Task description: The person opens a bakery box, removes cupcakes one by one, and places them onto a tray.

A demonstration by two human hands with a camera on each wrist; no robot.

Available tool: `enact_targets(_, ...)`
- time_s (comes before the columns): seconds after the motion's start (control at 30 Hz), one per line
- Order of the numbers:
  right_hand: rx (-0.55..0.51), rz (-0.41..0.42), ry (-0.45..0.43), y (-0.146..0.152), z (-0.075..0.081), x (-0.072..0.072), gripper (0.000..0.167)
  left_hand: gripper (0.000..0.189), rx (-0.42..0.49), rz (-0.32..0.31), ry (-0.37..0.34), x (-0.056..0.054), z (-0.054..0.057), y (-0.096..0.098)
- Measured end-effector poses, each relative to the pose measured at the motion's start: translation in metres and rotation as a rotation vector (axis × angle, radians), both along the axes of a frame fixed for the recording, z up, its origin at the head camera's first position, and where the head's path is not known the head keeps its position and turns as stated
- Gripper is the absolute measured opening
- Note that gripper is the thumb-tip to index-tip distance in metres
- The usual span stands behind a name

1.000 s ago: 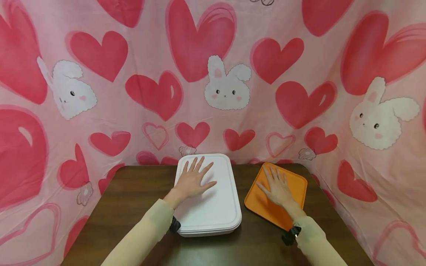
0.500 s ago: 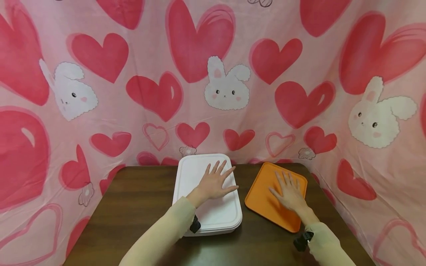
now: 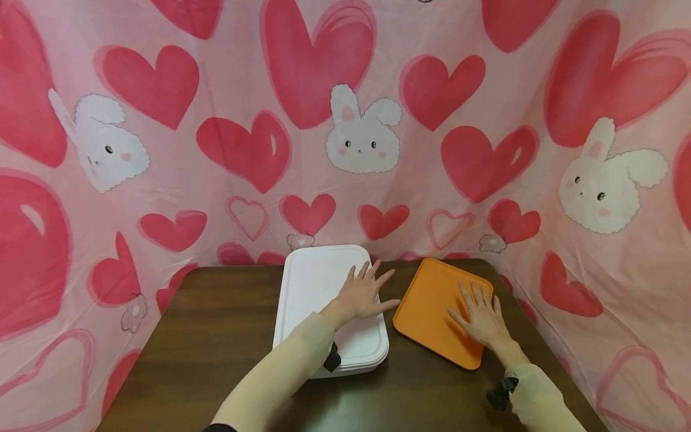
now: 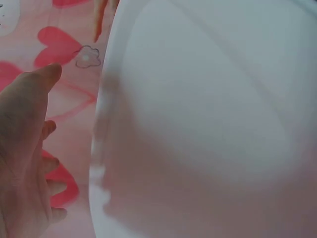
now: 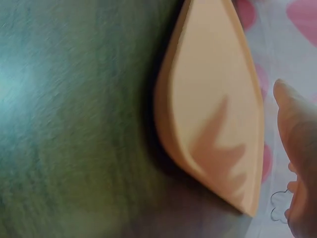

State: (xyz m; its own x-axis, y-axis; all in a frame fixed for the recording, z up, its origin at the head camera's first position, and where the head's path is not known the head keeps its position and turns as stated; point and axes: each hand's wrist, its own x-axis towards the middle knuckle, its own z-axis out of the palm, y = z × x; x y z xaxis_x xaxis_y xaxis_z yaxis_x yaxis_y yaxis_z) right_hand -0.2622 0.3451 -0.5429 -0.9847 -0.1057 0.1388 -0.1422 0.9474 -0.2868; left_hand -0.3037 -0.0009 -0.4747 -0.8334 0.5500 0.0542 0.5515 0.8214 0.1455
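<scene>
So the left hand (image 3: 360,298) hangs over the right side of the white stack of trays or box (image 3: 310,282) (can't tell which), bottom centre of the head view, its grip wide with fingers spread. Right hand (image 3: 484,322) is pretty much the same deal: wide grip, fingers splayed above the orange tray (image 3: 423,312) at lower right, casting a shadow on it in the right wrist view. Both things sit on a dark brown desk (image 3: 216,336), with pink heart-and-bunny cloth (image 3: 345,183) filling the upper frame.
</scene>
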Motion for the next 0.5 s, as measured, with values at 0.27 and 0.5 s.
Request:
enact_targets(0.27,0.003,-0.033,-0.071,0.01,-0.008,0.006,0.093,0.084,-0.014,-0.022,-0.003,0.001,-0.005,0.025)
enact_targets(0.5,-0.003,-0.039,-0.092,0.014,-0.01,0.007,0.093,0.086,-0.112,-0.039,-0.011,0.0,-0.009,0.041)
